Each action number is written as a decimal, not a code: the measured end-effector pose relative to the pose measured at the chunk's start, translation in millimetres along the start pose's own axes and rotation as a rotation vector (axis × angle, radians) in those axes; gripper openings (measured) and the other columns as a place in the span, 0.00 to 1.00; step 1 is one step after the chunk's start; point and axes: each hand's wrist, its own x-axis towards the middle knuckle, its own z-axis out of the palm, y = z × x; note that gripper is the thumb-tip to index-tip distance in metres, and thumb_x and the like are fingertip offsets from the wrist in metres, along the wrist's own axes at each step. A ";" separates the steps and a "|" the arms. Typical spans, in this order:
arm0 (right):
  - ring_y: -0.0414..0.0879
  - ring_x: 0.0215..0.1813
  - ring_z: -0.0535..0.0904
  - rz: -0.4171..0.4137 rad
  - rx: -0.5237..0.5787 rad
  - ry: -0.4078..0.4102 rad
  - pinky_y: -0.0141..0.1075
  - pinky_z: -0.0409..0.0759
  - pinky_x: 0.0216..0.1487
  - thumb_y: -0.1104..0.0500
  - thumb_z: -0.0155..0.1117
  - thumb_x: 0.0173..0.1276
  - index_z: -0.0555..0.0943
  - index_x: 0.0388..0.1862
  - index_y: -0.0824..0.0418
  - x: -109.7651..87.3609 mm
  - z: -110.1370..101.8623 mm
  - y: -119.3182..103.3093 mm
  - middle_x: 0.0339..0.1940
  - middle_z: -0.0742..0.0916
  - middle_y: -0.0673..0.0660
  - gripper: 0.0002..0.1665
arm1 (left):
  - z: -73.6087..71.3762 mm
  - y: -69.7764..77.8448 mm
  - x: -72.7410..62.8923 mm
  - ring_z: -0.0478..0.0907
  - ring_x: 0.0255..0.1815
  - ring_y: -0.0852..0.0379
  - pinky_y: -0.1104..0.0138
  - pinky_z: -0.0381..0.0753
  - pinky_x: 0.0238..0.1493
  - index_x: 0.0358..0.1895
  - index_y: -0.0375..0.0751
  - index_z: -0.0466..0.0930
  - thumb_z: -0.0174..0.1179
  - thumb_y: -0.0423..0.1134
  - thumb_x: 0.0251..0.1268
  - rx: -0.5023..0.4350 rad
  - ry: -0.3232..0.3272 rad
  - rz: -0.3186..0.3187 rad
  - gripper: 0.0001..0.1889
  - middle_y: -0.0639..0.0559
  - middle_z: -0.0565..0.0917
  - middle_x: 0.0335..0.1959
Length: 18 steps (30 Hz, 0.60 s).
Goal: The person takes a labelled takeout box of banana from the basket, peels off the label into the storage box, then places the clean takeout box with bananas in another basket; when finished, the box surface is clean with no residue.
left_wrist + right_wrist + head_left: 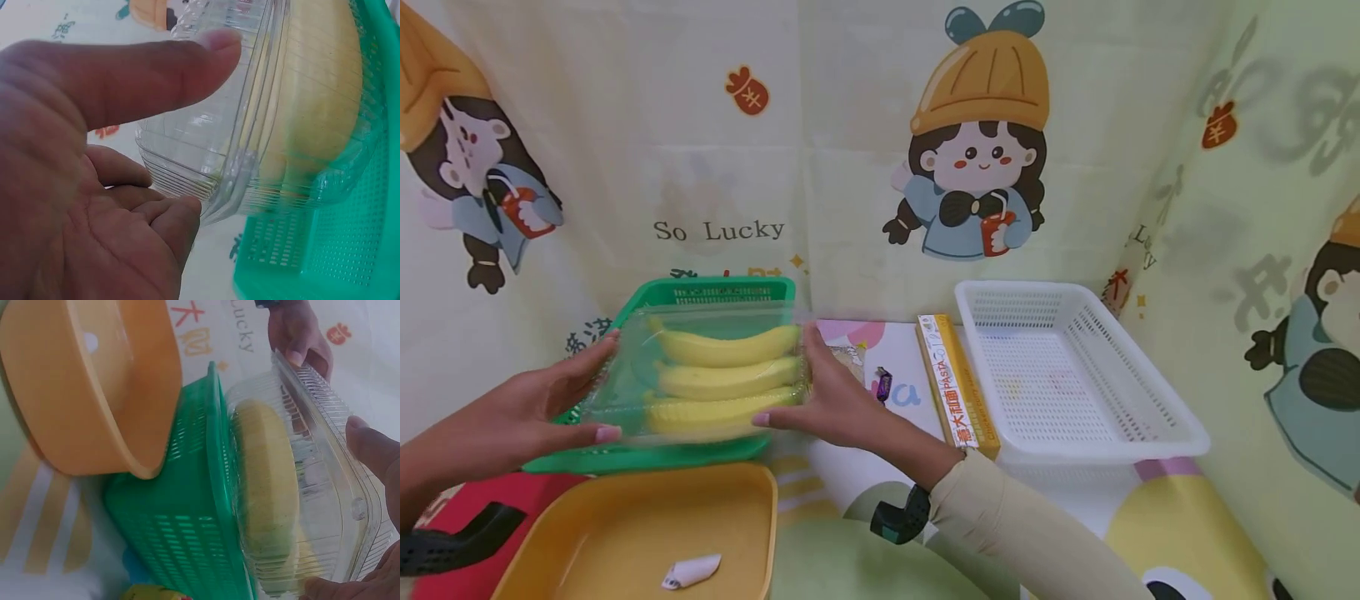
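A clear plastic clamshell container (625, 367) holding three yellow bananas (722, 382) is held level above the green basket (647, 458). My left hand (553, 404) grips its left end, and in the left wrist view the thumb lies over the lid edge with the curled fingers at the rim below. At the other end my right hand (842, 400) grips the container between thumb and fingers. In the right wrist view, the container's underside (247, 487) is close to the basket's rim; whether they touch I cannot tell. The container hides much of the basket's inside.
An orange-yellow basin (647, 500) with a small whitish roll (691, 571) stands in front. Right of the container lie a purple-wrapped candy (883, 384) and a partly hidden packet (852, 360). A pasta box (953, 383) leans beside a white basket (1075, 454). Printed cloth hangs behind.
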 end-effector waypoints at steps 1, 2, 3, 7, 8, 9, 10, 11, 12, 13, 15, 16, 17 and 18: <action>0.44 0.69 0.63 0.000 0.002 0.002 0.38 0.64 0.68 0.46 0.79 0.53 0.41 0.79 0.42 2.1 2.4 -0.1 0.72 0.66 0.52 0.67 | -1.3 -1.4 -0.9 0.49 0.68 0.21 0.65 0.83 0.42 0.79 0.52 0.30 0.70 0.39 0.59 0.001 0.005 -0.008 0.57 0.37 0.40 0.78; 0.43 0.69 0.64 -0.002 0.007 0.002 0.38 0.65 0.67 0.46 0.78 0.53 0.41 0.79 0.41 4.2 4.9 -0.2 0.71 0.66 0.52 0.67 | -2.9 -2.9 -1.7 0.49 0.68 0.21 0.63 0.84 0.41 0.78 0.53 0.30 0.69 0.38 0.59 0.005 0.010 -0.018 0.57 0.36 0.40 0.78; 0.43 0.68 0.64 -0.005 0.009 0.005 0.38 0.65 0.67 0.46 0.79 0.53 0.41 0.79 0.41 6.0 7.4 -0.3 0.70 0.67 0.52 0.67 | -4.0 -4.1 -2.4 0.48 0.68 0.21 0.61 0.84 0.40 0.78 0.53 0.30 0.69 0.38 0.60 0.003 0.013 -0.023 0.57 0.36 0.39 0.78; 0.43 0.72 0.59 -0.003 0.002 0.009 0.40 0.64 0.68 0.46 0.78 0.54 0.37 0.80 0.48 12.9 17.2 -0.9 0.75 0.62 0.51 0.69 | -8.3 -8.2 -6.2 0.50 0.67 0.21 0.60 0.85 0.36 0.78 0.52 0.29 0.69 0.38 0.60 0.017 0.020 -0.063 0.57 0.33 0.39 0.77; 0.43 0.74 0.57 0.004 -0.004 0.009 0.40 0.63 0.69 0.45 0.77 0.55 0.36 0.80 0.50 14.7 19.8 -0.9 0.77 0.59 0.50 0.70 | -9.4 -9.9 -7.2 0.51 0.67 0.20 0.59 0.85 0.35 0.78 0.51 0.28 0.68 0.38 0.61 0.021 0.017 -0.069 0.56 0.32 0.39 0.77; 0.43 0.76 0.53 0.015 -0.010 0.008 0.41 0.61 0.70 0.45 0.76 0.56 0.35 0.80 0.53 16.4 22.2 -1.0 0.79 0.55 0.50 0.70 | -10.1 -11.7 -8.2 0.51 0.66 0.19 0.57 0.85 0.36 0.78 0.50 0.28 0.67 0.38 0.61 0.023 0.013 -0.073 0.56 0.31 0.38 0.76; 0.42 0.77 0.50 0.029 -0.008 0.006 0.42 0.59 0.70 0.44 0.76 0.56 0.35 0.80 0.54 18.1 24.3 -1.3 0.80 0.51 0.50 0.70 | -11.2 -13.7 -9.0 0.51 0.66 0.19 0.57 0.85 0.36 0.78 0.50 0.28 0.67 0.39 0.62 0.029 0.012 -0.085 0.56 0.31 0.39 0.76; 0.42 0.77 0.49 0.043 -0.006 0.007 0.42 0.59 0.70 0.44 0.76 0.56 0.35 0.80 0.55 20.2 26.4 -1.6 0.80 0.51 0.50 0.70 | -12.2 -15.9 -9.6 0.52 0.66 0.19 0.56 0.85 0.36 0.78 0.50 0.28 0.67 0.40 0.62 0.031 0.011 -0.096 0.56 0.31 0.39 0.76; 0.41 0.77 0.47 0.060 -0.007 0.008 0.43 0.58 0.71 0.43 0.75 0.57 0.35 0.80 0.56 21.7 28.3 -1.7 0.80 0.48 0.49 0.70 | -13.2 -18.6 -9.8 0.52 0.65 0.18 0.53 0.84 0.36 0.78 0.50 0.28 0.67 0.40 0.62 0.031 0.007 -0.098 0.56 0.31 0.38 0.76; 0.40 0.77 0.45 0.078 -0.005 0.009 0.43 0.58 0.71 0.43 0.75 0.57 0.35 0.80 0.56 23.0 30.0 -1.8 0.80 0.47 0.49 0.70 | -14.2 -21.4 -10.0 0.51 0.65 0.17 0.52 0.84 0.36 0.78 0.50 0.27 0.67 0.41 0.62 0.032 0.004 -0.104 0.56 0.31 0.38 0.76; 0.39 0.77 0.43 0.105 0.010 0.011 0.44 0.57 0.71 0.42 0.75 0.57 0.35 0.80 0.57 25.5 32.4 -2.1 0.80 0.45 0.49 0.70 | -16.1 -26.9 -9.8 0.50 0.65 0.18 0.51 0.84 0.37 0.78 0.50 0.26 0.67 0.41 0.63 0.032 0.001 -0.114 0.56 0.31 0.38 0.76; 0.39 0.77 0.44 0.115 0.015 0.011 0.44 0.57 0.71 0.42 0.74 0.57 0.35 0.80 0.56 26.6 33.4 -2.0 0.80 0.46 0.49 0.70 | -16.9 -29.5 -9.5 0.50 0.66 0.18 0.50 0.83 0.38 0.77 0.51 0.26 0.66 0.42 0.63 0.030 0.000 -0.120 0.56 0.32 0.38 0.77; 0.39 0.77 0.44 0.122 0.021 0.010 0.44 0.57 0.71 0.42 0.74 0.57 0.35 0.80 0.56 27.7 34.5 -1.4 0.80 0.46 0.49 0.70 | -17.5 -32.0 -9.0 0.49 0.66 0.18 0.49 0.83 0.39 0.77 0.51 0.26 0.66 0.42 0.63 0.030 -0.004 -0.120 0.56 0.32 0.37 0.77; 0.39 0.77 0.44 0.129 0.030 0.004 0.43 0.56 0.72 0.42 0.74 0.58 0.35 0.80 0.56 28.7 35.2 -0.8 0.80 0.46 0.48 0.69 | -18.0 -34.3 -8.4 0.49 0.66 0.17 0.47 0.82 0.40 0.77 0.50 0.26 0.66 0.42 0.64 0.031 -0.007 -0.121 0.56 0.31 0.37 0.76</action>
